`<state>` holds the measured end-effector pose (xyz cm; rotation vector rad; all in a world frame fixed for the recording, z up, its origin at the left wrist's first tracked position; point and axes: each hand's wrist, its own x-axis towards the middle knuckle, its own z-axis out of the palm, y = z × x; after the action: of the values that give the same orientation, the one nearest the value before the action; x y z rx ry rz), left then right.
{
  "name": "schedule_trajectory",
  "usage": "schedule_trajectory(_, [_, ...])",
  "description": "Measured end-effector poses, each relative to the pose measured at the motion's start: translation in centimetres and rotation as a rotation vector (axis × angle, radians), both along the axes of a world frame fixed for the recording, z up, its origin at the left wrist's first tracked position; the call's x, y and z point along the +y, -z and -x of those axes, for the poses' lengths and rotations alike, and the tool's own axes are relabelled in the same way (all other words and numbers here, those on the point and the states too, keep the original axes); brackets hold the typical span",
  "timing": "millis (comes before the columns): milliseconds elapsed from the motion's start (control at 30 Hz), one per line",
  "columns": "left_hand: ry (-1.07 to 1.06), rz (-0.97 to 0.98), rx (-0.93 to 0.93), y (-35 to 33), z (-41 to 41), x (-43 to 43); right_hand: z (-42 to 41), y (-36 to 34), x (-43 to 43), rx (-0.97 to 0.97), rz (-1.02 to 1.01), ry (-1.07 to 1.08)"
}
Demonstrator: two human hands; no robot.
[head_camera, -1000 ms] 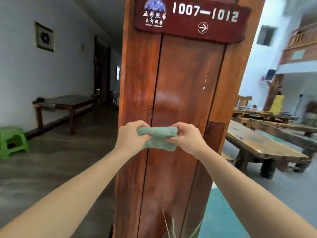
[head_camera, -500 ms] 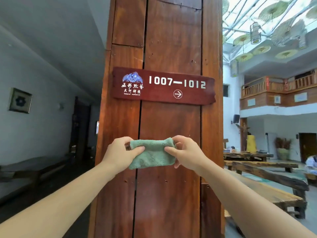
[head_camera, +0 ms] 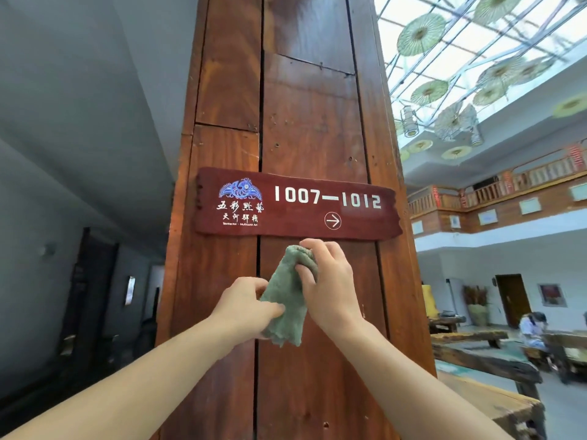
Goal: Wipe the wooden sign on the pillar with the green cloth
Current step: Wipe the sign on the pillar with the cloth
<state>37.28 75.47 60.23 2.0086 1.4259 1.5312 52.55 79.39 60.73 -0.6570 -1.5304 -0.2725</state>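
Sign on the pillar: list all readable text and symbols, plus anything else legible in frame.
"1007—1012": white digits on the sign.
Right-pointing arrow in a circle: below the digits, same sign.
"五彩黔艺": white characters under the blue emblem, stylised, so the reading is uncertain.
Second row of characters and the small Latin line beneath: too small and blurred to read.
Balcony plaques: too small to read.
Cloth: no text.

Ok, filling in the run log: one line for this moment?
phase: pre-wipe | green cloth: bunched, held by right hand and left hand | wooden sign: untouched, above cloth
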Motion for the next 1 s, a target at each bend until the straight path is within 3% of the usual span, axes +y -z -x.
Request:
schedule_trajectory(233, [0.278, -0.047, -0.35, -3.6, -4.6, 3.3, -3.0, -2.5, 1.7, -0.033, -0.05, 0.162])
schedule_trajectory(333, [0.338, -0.07, -0.426, -5.7, -6.8, 4.6, -4.5, -3.7, 2.6, -0.118, -0.11, 0.36])
schedule_trajectory(400, [0.378, -0.083, -0.439, -7.0, -8.2, 5.2, -5.7, -4.5, 3.2, -0.172, -0.16, 0.409])
schedule_trajectory(533, [0.462, -0.119, -0.42, -8.4, -11.3, 6.8, -7.9, -5.4, 5.4, -0.137, -0.089, 0.176])
schedule_trajectory(700, [0.504, -0.094, -0.169, -8.8, -15.3, 10.2, -11.4, -5.4, 10.2, -0.136, -0.061, 0.107])
schedule_trajectory(800, [0.313, -0.189, 0.012, -9.3, -16.6, 12.4, -12.9, -6.1, 13.3, -0.111, -0.072, 0.118])
schedule_trajectory(900, [-0.149, -0.444, 0.372, -9.7, -17.2, 14.7, -13.0, -7.5, 15.8, -0.1, -0.111, 0.174])
schedule_trajectory(1000, [-0.484, -0.679, 0.488, -9.4, -16.4, 15.9, -11.9, -8.9, 17.3, -0.135, -0.097, 0.2])
